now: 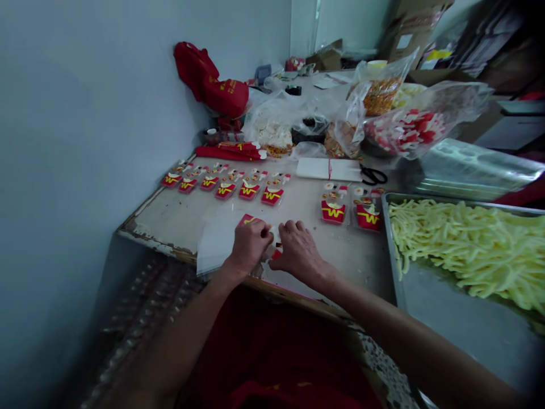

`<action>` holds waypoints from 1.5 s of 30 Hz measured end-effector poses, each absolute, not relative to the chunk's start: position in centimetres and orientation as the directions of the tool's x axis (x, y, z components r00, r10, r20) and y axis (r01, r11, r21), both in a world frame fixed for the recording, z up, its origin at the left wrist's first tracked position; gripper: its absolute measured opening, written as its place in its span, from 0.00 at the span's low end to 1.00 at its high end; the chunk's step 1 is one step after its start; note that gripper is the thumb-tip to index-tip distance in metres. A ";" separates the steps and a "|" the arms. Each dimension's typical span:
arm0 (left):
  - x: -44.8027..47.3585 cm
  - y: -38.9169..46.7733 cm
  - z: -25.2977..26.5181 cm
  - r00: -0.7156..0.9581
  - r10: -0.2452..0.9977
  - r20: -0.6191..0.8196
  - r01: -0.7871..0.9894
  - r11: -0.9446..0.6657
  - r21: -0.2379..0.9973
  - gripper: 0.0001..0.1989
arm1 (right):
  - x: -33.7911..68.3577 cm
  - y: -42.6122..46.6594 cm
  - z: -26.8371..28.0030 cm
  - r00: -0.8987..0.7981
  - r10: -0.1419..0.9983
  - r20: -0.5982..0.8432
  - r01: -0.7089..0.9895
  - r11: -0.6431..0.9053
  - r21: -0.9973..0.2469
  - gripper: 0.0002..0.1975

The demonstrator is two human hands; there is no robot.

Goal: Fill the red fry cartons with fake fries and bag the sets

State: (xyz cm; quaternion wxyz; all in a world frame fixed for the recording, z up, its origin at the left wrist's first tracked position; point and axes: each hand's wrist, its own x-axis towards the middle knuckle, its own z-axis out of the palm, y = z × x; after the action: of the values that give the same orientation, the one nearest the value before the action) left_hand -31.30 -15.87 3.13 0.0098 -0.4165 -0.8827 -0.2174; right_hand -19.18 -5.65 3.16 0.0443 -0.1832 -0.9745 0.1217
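My left hand (250, 241) and my right hand (300, 247) meet at the near edge of the worn table (170, 216). Between them lies a small red fry-box piece with a yellow W (248, 219), and both hands pinch it together with small red and white bits; my fingers hide most of it. A stack of clear plastic sleeves (215, 241) sits under and left of my left hand. Finished packets form a row (221, 184) further back, and two bigger red boxes (349, 213) rest to the right.
A metal tray (451, 318) heaped with pale yellow fries stands at the right. Black scissors (373, 175) and a white bundle lie mid-table. Plastic bags of small parts (409, 128), a red bag (210, 79) and cartons crowd the back. A wall runs along the left.
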 end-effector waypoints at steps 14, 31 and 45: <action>-30.5 -17.6 2.1 -0.820 0.528 0.221 0.546 0.605 0.580 0.05 | -19.1 -5.0 -1.0 -0.842 0.303 -0.447 0.247 -0.520 -0.818 0.22; -46.8 -25.1 4.0 -0.932 0.212 0.295 0.318 0.868 0.382 0.07 | -41.9 -14.7 1.5 -0.928 0.114 -0.355 0.224 -0.589 -0.777 0.12; -44.1 -14.7 -1.5 -0.620 0.780 -0.089 0.721 0.610 0.328 0.29 | -31.9 10.1 1.0 -0.978 0.117 0.170 0.051 0.935 -0.351 0.30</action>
State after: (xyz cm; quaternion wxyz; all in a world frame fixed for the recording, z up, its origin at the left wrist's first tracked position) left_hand -44.10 -14.71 -1.50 -0.1119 -0.4214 -0.8903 -0.1314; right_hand -31.89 10.08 1.03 0.0947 -0.0429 -0.9791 0.1748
